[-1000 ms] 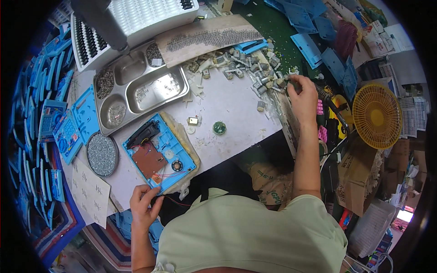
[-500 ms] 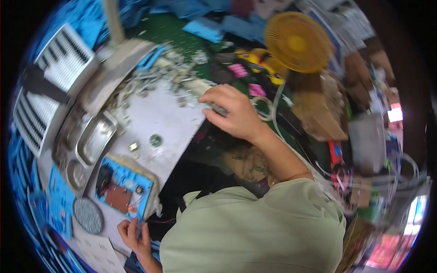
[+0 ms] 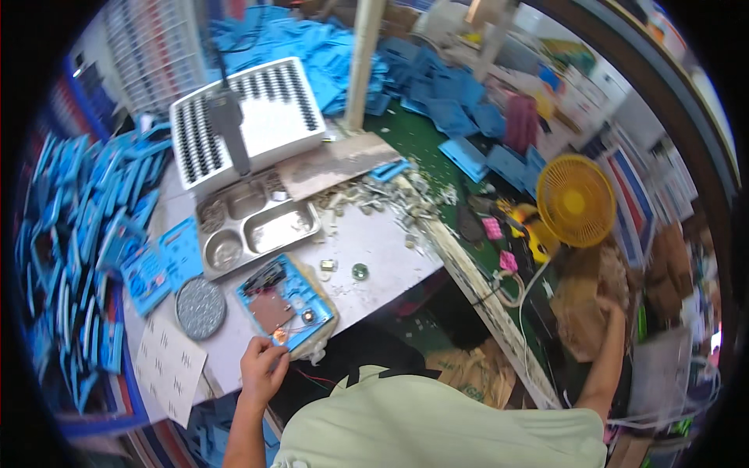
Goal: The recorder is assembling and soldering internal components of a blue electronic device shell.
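A blue plastic casing (image 3: 318, 306) lies on the white table with a brown board, a black part and thin wires inside it. My left hand (image 3: 264, 366) is at its near corner, thumb and forefinger closed together; whatever lies between them is too small to make out. Far to the right, my right arm reaches out to an open brown cardboard box (image 3: 576, 316). My right hand (image 3: 612, 310) is at the box's right side, its fingers small and blurred.
A metal compartment tray (image 3: 265, 248) stands behind the casing, beside a white rack (image 3: 183, 148) of black pieces. A round grey pad (image 3: 200, 308) and a marked paper sheet (image 3: 168, 370) lie left. Blue casings (image 3: 86, 242) are heaped farther left. A yellow fan (image 3: 576, 201) stands right.
My right hand has left the scrap-strewn table edge and swung right to the cardboard box. My left hand has moved up to the casing's corner and its fingers have closed. The view has turned.
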Action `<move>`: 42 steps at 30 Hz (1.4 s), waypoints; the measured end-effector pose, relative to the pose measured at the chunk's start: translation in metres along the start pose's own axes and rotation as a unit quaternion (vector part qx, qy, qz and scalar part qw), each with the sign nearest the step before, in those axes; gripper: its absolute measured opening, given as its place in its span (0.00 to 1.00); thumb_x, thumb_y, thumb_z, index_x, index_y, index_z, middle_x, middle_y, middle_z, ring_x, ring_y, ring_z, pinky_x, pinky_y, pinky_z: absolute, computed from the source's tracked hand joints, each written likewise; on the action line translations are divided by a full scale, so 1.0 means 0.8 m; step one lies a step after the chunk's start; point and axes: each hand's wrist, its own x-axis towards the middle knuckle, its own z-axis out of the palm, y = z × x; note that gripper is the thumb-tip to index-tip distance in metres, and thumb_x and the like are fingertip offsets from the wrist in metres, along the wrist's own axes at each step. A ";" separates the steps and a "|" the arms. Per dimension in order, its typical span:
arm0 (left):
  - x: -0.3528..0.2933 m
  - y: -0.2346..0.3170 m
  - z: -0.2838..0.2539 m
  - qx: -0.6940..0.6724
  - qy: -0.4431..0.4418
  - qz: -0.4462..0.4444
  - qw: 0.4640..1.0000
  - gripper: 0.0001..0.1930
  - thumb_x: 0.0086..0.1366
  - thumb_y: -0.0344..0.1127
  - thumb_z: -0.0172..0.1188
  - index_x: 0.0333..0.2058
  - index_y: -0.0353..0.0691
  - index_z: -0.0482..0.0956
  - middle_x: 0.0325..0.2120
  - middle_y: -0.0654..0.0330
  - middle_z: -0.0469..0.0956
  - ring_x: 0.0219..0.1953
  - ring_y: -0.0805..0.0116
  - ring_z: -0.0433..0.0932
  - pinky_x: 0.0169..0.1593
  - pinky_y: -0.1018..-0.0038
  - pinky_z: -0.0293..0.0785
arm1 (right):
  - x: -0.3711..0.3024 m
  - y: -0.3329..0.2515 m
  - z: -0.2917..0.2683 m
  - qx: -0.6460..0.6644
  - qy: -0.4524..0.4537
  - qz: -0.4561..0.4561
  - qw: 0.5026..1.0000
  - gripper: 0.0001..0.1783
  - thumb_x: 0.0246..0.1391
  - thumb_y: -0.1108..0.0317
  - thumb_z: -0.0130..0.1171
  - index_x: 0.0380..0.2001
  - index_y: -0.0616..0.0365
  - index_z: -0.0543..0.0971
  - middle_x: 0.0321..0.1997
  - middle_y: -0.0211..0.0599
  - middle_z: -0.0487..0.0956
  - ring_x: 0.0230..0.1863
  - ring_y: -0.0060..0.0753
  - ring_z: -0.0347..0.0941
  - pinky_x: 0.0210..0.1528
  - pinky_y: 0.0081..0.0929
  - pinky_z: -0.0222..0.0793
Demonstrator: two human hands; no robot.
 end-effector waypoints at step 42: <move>-0.018 0.001 0.005 -0.019 0.000 -0.037 0.999 0.08 0.56 0.30 0.71 0.36 0.41 0.86 0.30 0.56 0.75 0.30 0.60 0.78 0.33 0.68 0.76 | 0.098 0.037 0.085 -0.093 -0.102 -0.032 0.990 0.34 0.55 0.48 0.61 0.57 0.61 0.78 0.61 0.51 0.77 0.63 0.53 0.70 0.65 0.37 0.66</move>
